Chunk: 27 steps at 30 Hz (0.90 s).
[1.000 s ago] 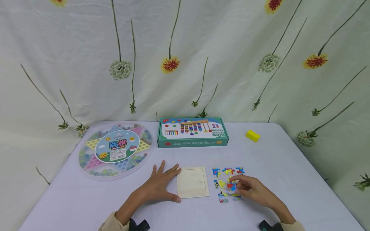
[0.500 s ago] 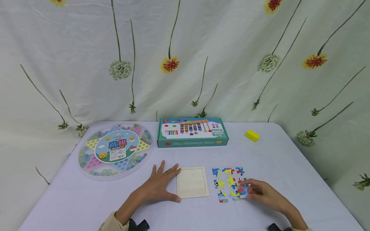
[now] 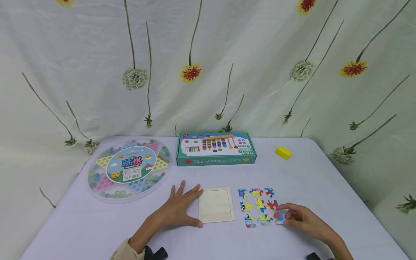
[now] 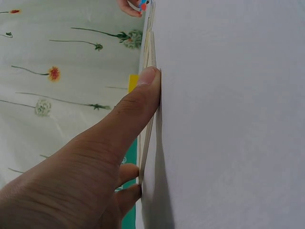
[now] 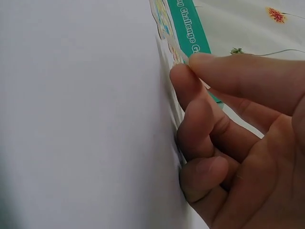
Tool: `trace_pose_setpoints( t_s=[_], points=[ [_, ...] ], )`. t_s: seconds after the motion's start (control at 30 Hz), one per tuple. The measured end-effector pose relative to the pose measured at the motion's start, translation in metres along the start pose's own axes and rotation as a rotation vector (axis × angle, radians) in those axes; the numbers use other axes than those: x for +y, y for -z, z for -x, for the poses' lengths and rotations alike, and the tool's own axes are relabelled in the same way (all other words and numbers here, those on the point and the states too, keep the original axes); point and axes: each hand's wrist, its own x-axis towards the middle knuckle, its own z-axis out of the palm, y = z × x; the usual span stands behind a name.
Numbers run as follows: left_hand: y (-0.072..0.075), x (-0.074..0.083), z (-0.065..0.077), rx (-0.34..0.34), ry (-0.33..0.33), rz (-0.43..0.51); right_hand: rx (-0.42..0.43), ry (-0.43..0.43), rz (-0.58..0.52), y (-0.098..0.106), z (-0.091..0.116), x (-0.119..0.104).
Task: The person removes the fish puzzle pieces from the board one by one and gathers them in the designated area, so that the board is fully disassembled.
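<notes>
In the head view my left hand (image 3: 180,208) lies with fingers spread, its thumb and fingertips at the left edge of a square wooden puzzle tray (image 3: 216,204). The thumb (image 4: 131,109) presses along the tray's thin edge in the left wrist view. My right hand (image 3: 302,218) pinches a blue and red jigsaw piece (image 3: 279,216) between thumb and fingers, low over the cloth at the lower right corner of the other pieces. Several bright jigsaw pieces (image 3: 260,204) lie face up in loose rows, slightly apart, between tray and hand. Seen from the right wrist, the remaining fingers (image 5: 202,179) are curled.
A green Ring Challenge Game box (image 3: 216,161) stands behind the tray. To its left is a round Chinese checkers set (image 3: 113,195) with marbles. A yellow block (image 3: 284,152) sits at the back right of the white-covered table (image 3: 325,195), before a flower-print curtain.
My right hand has moved right with the jigsaw piece, from over the middle of the pieces to their lower right corner, uncovering those beneath. The left hand stays at the tray.
</notes>
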Motion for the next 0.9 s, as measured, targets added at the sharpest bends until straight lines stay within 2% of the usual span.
trace_pose_setpoints(
  t_s=[0.17,0.43,0.9],
  points=[
    [-0.0004,-0.0004,0.001,0.002,0.0,0.0,-0.003,-0.007,0.014,0.001,0.0008,0.0001],
    [-0.0004,-0.0004,0.0013,-0.002,0.005,0.005,-0.024,0.033,0.003,0.0002,-0.0006,0.0031],
    [0.0004,-0.0009,0.0003,-0.004,-0.006,0.005,-0.019,-0.001,0.042,-0.0007,-0.001,0.0025]
  ],
)
